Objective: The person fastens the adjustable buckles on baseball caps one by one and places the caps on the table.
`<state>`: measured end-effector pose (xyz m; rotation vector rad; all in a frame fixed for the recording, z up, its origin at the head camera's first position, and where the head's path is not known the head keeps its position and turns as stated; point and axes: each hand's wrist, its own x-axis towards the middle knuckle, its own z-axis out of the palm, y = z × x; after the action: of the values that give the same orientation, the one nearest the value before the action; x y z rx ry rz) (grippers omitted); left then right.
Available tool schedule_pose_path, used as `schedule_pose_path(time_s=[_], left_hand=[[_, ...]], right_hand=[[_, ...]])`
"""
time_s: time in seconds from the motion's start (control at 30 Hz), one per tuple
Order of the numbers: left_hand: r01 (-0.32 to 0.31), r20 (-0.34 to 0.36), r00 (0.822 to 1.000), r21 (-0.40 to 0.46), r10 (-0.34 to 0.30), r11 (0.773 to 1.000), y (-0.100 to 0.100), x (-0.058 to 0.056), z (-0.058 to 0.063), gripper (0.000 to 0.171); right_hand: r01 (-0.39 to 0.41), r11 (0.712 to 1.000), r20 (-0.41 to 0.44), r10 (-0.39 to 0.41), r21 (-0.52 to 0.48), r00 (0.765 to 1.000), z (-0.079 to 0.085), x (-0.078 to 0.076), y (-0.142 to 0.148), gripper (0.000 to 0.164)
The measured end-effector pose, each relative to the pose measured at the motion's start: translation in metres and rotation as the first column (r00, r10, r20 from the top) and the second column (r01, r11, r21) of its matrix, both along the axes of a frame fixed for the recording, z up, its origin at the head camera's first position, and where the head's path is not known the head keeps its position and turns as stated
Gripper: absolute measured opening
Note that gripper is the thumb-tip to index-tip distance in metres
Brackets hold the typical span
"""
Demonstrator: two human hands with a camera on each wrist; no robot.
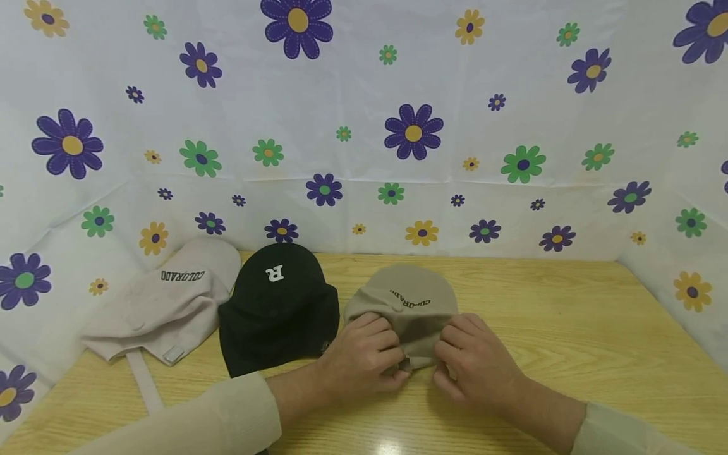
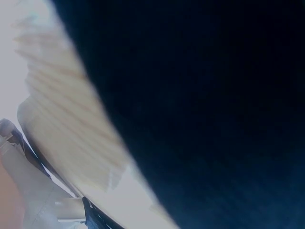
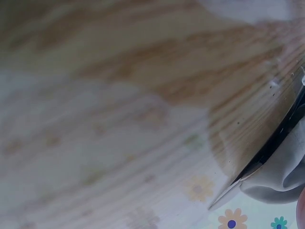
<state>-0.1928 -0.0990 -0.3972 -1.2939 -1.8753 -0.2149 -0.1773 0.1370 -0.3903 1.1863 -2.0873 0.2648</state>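
Observation:
A tan baseball cap (image 1: 421, 281) with dark COLORADO lettering lies on the wooden table, its brim toward the back wall. My left hand (image 1: 364, 354) grips the near left edge of its crown with curled fingers. On the near right, my right hand (image 1: 478, 360) pinches the edge by the back strap (image 1: 421, 363). The fabric between the hands is folded and dented. In the right wrist view, part of the grey-looking cap (image 3: 279, 179) shows beside a fingertip. Close by the left wrist, black fabric (image 2: 205, 95) fills most of that view.
Left of my left hand lies a black cap (image 1: 279, 316) with a white R. Farther left is a pale pink COLORADO cap (image 1: 170, 303), its strap (image 1: 145, 382) trailing toward me. A flower-printed white cloth (image 1: 364, 82) hangs behind the wooden table (image 1: 597, 328).

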Motion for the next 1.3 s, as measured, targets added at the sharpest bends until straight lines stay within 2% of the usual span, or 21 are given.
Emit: schedule_pose_path(time_s=[0.57, 0.87, 1.1, 1.3], left_hand=[[-0.006, -0.011, 1.0, 0.004, 0.007, 1.0, -0.0009, -0.001, -0.0001, 0.016], [-0.034, -0.024, 0.999, 0.006, 0.034, 0.999, -0.0011, -0.0017, -0.0007, 0.018], [-0.078, -0.031, 0.996, -0.008, 0.078, 0.997, -0.0022, -0.0018, -0.0003, 0.018], [-0.078, -0.031, 0.996, -0.009, 0.078, 0.997, -0.0023, -0.0028, -0.001, 0.017]], right_hand=[[0.125, 0.991, 0.027, -0.126, 0.047, 0.992, 0.0028, 0.0033, 0.0012, 0.009], [0.142, 0.989, 0.019, -0.143, 0.025, 0.99, 0.003, 0.0025, 0.001, 0.01], [0.184, 0.983, 0.052, -0.184, 0.019, 0.981, 0.0023, 0.002, 0.0026, 0.014], [0.179, 0.984, 0.052, -0.178, 0.0, 0.983, 0.0008, 0.0009, 0.0023, 0.012]])
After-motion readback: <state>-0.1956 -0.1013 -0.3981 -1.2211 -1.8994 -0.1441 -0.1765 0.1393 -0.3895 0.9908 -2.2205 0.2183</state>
